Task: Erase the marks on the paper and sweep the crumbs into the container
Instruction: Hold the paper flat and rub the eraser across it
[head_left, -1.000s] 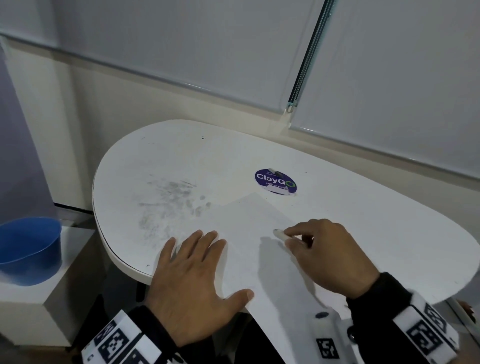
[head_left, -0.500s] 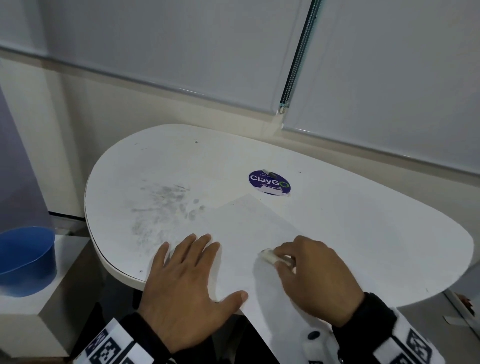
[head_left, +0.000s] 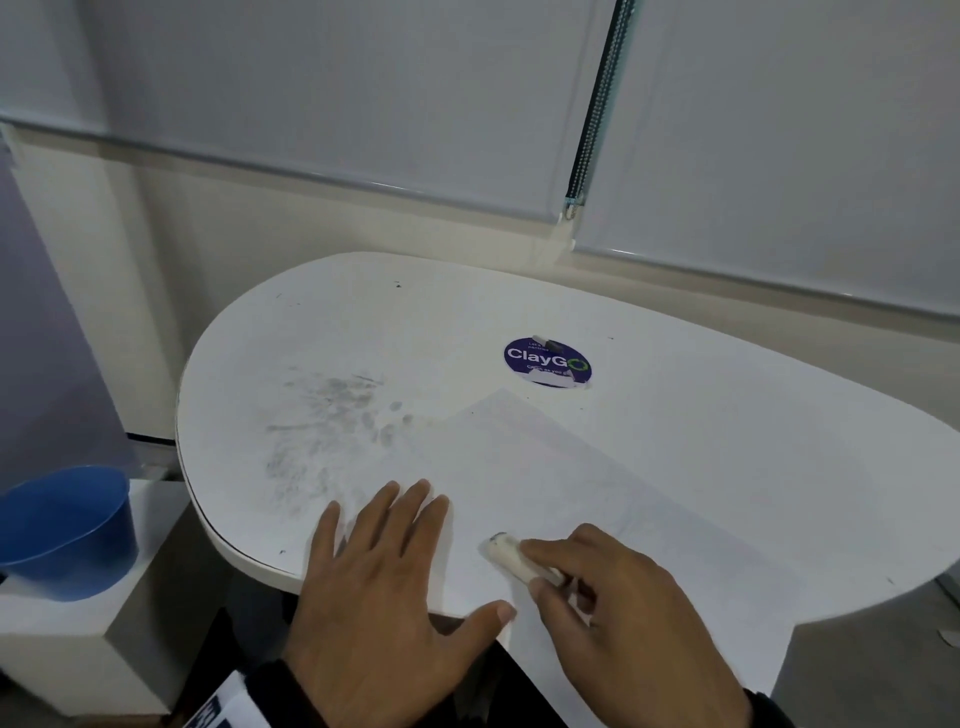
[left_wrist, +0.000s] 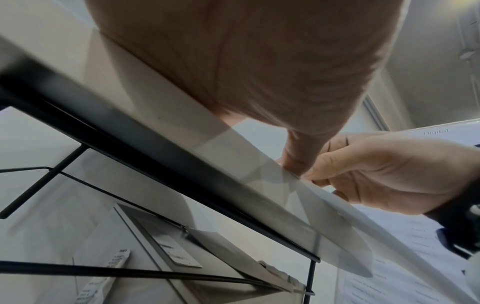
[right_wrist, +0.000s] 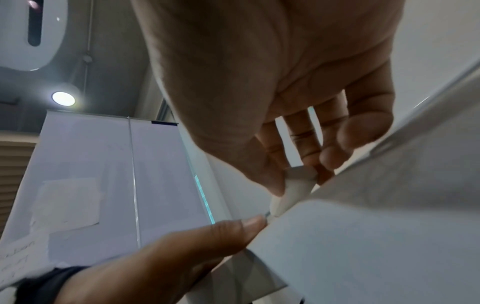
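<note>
A white sheet of paper (head_left: 597, 478) lies on the white table (head_left: 727, 395), its near end hanging over the front edge. My left hand (head_left: 384, 587) lies flat on the paper's left edge, fingers spread and straight. My right hand (head_left: 618, 608) pinches a white eraser (head_left: 511, 556) between thumb and fingers, its darkened tip on the paper close to my left hand. In the right wrist view the eraser (right_wrist: 293, 191) shows between the fingertips, touching the paper (right_wrist: 376, 236). A blue container (head_left: 67, 530) stands on a low white box left of the table.
Grey smudges (head_left: 332, 421) mark the tabletop left of the paper. A round purple sticker (head_left: 546, 360) sits beyond the paper. Window blinds and a bead chain (head_left: 597, 104) hang behind the table. The low box (head_left: 78, 639) stands below the table's left edge.
My right hand has slid the eraser down and to the left along the paper, toward my left hand. The left hand has stayed flat on the sheet.
</note>
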